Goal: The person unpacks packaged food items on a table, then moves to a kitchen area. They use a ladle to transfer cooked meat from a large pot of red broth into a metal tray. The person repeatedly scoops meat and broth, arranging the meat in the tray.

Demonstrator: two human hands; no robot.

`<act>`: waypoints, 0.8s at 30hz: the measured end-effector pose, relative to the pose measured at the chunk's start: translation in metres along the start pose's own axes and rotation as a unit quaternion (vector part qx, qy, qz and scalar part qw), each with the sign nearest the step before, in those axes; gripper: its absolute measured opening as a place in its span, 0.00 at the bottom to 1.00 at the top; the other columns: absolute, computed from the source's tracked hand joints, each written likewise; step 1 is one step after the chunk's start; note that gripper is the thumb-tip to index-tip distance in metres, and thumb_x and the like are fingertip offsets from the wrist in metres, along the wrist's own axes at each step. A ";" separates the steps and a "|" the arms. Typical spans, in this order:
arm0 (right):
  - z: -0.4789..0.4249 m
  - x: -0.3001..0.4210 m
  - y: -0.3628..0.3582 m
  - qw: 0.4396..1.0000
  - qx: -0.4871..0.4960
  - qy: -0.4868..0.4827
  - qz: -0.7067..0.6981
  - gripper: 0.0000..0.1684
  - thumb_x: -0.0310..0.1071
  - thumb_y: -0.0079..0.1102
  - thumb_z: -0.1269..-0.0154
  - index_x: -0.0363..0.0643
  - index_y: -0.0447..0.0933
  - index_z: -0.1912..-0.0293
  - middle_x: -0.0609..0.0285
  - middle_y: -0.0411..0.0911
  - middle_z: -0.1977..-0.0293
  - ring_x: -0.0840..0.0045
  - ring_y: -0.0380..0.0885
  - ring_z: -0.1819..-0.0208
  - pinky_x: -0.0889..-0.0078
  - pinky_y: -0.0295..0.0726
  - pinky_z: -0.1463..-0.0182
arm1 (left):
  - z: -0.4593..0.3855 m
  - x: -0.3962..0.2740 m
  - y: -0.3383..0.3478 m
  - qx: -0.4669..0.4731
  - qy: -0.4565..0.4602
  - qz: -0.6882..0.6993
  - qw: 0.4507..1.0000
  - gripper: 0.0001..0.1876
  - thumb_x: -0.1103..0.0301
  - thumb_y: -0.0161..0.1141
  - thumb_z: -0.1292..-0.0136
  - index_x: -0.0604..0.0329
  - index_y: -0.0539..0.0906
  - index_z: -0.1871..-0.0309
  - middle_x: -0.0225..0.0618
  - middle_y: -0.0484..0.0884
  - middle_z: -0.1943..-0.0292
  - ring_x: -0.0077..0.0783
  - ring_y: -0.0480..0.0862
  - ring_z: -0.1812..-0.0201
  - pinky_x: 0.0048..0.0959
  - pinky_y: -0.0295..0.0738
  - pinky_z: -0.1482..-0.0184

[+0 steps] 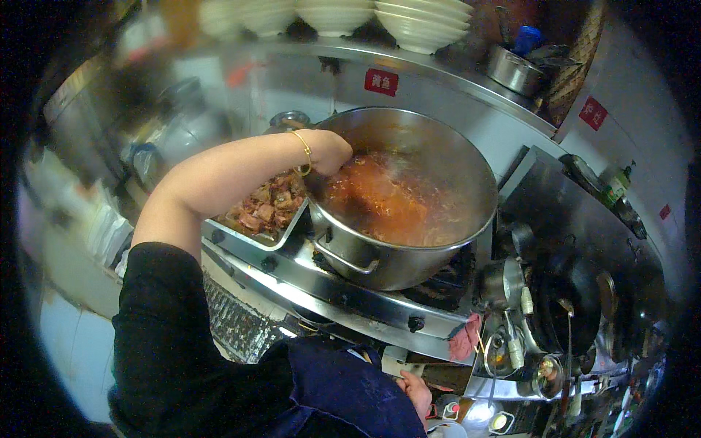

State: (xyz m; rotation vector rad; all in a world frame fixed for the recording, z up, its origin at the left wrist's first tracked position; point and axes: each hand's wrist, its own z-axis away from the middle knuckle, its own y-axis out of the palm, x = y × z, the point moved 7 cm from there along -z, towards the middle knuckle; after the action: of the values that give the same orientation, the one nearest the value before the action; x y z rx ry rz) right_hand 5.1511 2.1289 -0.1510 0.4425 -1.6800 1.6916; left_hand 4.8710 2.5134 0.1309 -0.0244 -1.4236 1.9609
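My left hand (328, 151), with a gold-coloured bangle at the wrist, is over the left side of a large stainless steel stockpot (383, 268). Its fingers curl down and away from view, so whether it holds anything cannot be told. In the pot, reddish-orange broth (394, 202) steams around a large submerged mass. Beneath my left forearm, a metal tray (285, 235) holds chunks of cooked meat (265, 211). Low in the picture, my right hand (417, 395) is beside my dark blue apron, partly hidden; its grip is unclear.
The pot stands on a steel gas stove (350, 301) with knobs along its front. A pink cloth (465, 336) hangs at its right corner. Further right are a black wok (567, 306), a small saucepan (495, 284) and ladles. Stacked white bowls (421, 27) stand on the shelf behind.
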 end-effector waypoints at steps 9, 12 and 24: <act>0.000 0.008 -0.009 1.000 -0.003 0.007 0.007 0.18 0.43 0.61 0.43 0.54 0.79 0.52 0.59 0.80 0.66 0.64 0.81 0.64 0.63 0.78 0.60 | -0.033 -0.025 0.005 -0.105 0.159 0.189 0.963 0.09 0.71 0.55 0.48 0.68 0.82 0.68 0.46 0.82 0.74 0.44 0.81 0.73 0.39 0.73 0.71; 0.000 0.012 -0.016 0.997 0.022 0.066 0.036 0.18 0.43 0.60 0.43 0.54 0.80 0.52 0.59 0.81 0.65 0.64 0.81 0.63 0.63 0.78 0.59 | -0.040 -0.050 0.001 -0.053 0.167 0.227 0.958 0.08 0.71 0.56 0.48 0.66 0.81 0.67 0.43 0.81 0.76 0.39 0.79 0.75 0.36 0.71 0.73; 0.023 -0.015 -0.006 0.997 -0.054 0.036 -0.052 0.18 0.35 0.66 0.47 0.50 0.80 0.53 0.58 0.80 0.67 0.67 0.81 0.65 0.67 0.79 0.61 | -0.034 -0.091 -0.014 0.090 0.135 0.470 0.868 0.08 0.65 0.59 0.42 0.59 0.82 0.71 0.32 0.75 0.81 0.23 0.67 0.84 0.26 0.58 0.83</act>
State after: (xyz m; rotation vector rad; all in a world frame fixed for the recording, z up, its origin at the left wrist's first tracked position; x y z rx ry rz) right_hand 5.1601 2.1025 -0.1550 0.4044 -1.6585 1.5164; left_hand 4.9608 2.4942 0.0956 -1.0444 -1.1061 2.6942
